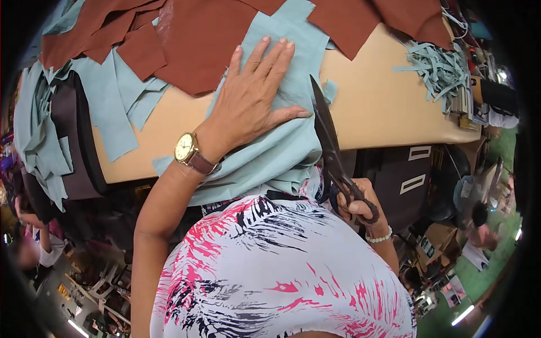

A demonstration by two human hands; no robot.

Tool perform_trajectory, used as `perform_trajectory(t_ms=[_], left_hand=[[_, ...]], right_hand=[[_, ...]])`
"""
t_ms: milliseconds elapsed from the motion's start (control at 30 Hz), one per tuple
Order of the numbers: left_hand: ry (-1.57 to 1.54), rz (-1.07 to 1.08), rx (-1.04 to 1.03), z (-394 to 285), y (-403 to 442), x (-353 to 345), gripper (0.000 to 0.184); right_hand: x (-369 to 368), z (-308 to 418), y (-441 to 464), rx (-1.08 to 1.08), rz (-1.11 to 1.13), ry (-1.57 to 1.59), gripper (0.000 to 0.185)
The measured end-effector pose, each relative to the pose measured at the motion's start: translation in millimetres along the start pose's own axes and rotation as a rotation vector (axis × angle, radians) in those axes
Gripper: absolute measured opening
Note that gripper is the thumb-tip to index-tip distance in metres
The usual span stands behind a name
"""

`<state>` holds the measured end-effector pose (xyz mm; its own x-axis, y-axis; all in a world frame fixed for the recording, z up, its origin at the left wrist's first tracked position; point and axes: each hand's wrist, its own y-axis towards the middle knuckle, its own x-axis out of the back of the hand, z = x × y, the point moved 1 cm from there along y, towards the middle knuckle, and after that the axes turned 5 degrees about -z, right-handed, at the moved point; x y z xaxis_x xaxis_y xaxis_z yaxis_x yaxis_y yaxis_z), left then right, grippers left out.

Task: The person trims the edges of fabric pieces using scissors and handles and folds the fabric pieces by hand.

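I can read no words, brands or numbers from here. The wristwatch (185, 147) at nine o'clock has dial marks too small for me, and the print on the cardboard box (437, 241) toward four o'clock is too blurred.

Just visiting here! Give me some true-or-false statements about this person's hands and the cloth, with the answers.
1. The right hand holds scissors. True.
2. The left hand is clenched in a fist. False: it is open, palm down on blue-green cloth.
3. The watch and white bracelet share one arm. False: watch left, bracelet right.
4. A heap of thin strips lies on the table. True.
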<state>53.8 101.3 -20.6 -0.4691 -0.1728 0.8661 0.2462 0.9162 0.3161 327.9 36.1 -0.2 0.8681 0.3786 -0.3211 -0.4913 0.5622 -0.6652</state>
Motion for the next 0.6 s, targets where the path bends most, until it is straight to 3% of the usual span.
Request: perform_trajectory(t_ms=[600], left_hand=[[-0.015, -0.011, 0.108, -12, -15, 2, 0.097]], right_hand=[[-14, -4, 12, -0.003, 0.069, 0.166, 0.038]])
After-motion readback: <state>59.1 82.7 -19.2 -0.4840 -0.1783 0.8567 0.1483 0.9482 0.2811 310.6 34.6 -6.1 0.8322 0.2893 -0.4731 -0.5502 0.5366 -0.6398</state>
